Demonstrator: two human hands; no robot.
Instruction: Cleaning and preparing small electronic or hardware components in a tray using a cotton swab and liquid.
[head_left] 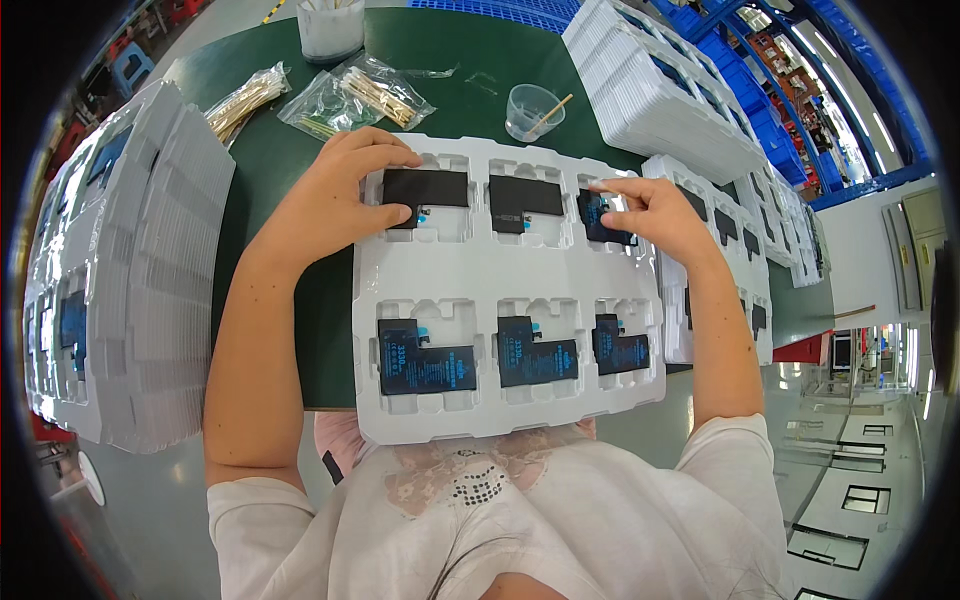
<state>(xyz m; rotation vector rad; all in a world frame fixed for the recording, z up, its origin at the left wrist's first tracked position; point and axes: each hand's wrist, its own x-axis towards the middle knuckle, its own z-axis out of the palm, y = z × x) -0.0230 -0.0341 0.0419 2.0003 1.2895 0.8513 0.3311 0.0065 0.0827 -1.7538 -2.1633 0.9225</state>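
A white plastic tray [520,272] with moulded pockets lies in front of me, holding several flat L-shaped phone batteries. In the back row, my left hand [335,195] has its thumb and fingers at the left end of a plain black battery [440,188]. My right hand [662,215] pinches the right side of a battery [597,215] with blue print, in the same row. Between them sits another plain black battery [527,197]. The front row has three blue-printed batteries, at left [425,362], middle [536,352] and right [620,345].
Tall stacks of white trays stand at left [180,270] and back right [640,85], with a lower tray stack [715,240] beside my right arm. On the green table [440,45] are bagged wooden sticks [370,95], a clear cup [530,112] holding a stick, and a white tub [331,35].
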